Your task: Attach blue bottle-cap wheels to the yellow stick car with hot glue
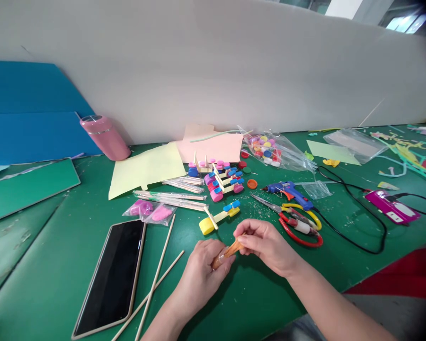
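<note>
Between my two hands is a soft-looking orange-brown piece, likely modelling clay, partly in clear wrapping (220, 258). My left hand (204, 267) is closed round its lower end. The fingers of my right hand (259, 244) pinch its upper end, which looks stretched and twisted. Just beyond my hands lies a small yellow craft piece (208, 225) with a wooden stick and blue caps. Several similar pieces in pink, purple and blue (218, 182) stand behind it.
A phone (108, 274) and two crossed wooden sticks (158, 272) lie left. Scissors (300, 220), a blue glue gun (293, 194) with its cord, and a magenta power box (392, 207) are right. A pink bottle (106, 137), paper sheets (147, 168) and a bag of caps (270, 149) sit behind.
</note>
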`<state>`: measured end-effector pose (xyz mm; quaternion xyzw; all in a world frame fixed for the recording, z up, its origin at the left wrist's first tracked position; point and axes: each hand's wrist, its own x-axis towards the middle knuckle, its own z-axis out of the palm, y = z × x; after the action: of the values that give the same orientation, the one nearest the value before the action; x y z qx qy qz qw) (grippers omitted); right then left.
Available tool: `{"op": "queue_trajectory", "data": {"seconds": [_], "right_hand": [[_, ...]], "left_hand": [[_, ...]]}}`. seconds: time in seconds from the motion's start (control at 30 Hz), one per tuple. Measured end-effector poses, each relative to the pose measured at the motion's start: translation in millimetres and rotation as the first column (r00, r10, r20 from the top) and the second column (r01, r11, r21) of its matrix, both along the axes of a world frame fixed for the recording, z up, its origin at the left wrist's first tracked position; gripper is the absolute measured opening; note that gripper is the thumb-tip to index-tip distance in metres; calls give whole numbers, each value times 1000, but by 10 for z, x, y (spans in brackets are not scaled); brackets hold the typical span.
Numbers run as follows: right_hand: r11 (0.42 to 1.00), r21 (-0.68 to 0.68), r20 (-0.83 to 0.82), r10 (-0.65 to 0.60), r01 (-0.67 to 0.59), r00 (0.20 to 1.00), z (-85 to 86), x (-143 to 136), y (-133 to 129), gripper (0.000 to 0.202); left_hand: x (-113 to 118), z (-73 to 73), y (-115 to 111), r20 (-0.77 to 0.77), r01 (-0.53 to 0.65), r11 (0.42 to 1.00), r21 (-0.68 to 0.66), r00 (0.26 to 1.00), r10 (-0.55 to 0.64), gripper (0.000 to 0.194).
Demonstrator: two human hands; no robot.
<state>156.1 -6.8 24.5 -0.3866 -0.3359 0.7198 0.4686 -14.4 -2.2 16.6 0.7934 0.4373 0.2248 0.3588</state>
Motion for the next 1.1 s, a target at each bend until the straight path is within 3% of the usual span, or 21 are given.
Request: {"op": "queue_trajectory", "data": {"seconds": [0.1,0.33,0.47,0.57,0.67,0.83,0.97,1.1], "right_hand": [[995,-102,-211,-30,9,977,-7,74,25,15],[976,-91,-460,-217,197,861,95,258,82,21],[987,34,-144,-149,156,978,35,200,42,17],[984,159,170,-112,85,979,-28,94,-19,18],[937,350,483,-174,-7,858,-36,7,-67,14],[842,521,627,-264,-142,732,6,-34,-108,11],[798,521,730,-231,-304,643,28,-26,-137,18],[775,413,836,-114,-478,537,116,-18,-166,29]], "left_hand": [[3,-2,6,0,-15,1000,-18,1000,15,27],[-9,-22,16,-4,-88,986,-141,996,88,25],[-9,-33,11,76,-77,962,-261,992,100,25],[2,-34,12,109,-64,950,-306,989,102,26],[7,-36,19,125,-62,949,-311,987,105,28],[-6,-42,22,182,-43,938,-343,977,111,27],[-11,-55,15,209,-34,942,-334,972,109,26],[-10,-61,12,168,-77,963,-260,978,124,23]]}}
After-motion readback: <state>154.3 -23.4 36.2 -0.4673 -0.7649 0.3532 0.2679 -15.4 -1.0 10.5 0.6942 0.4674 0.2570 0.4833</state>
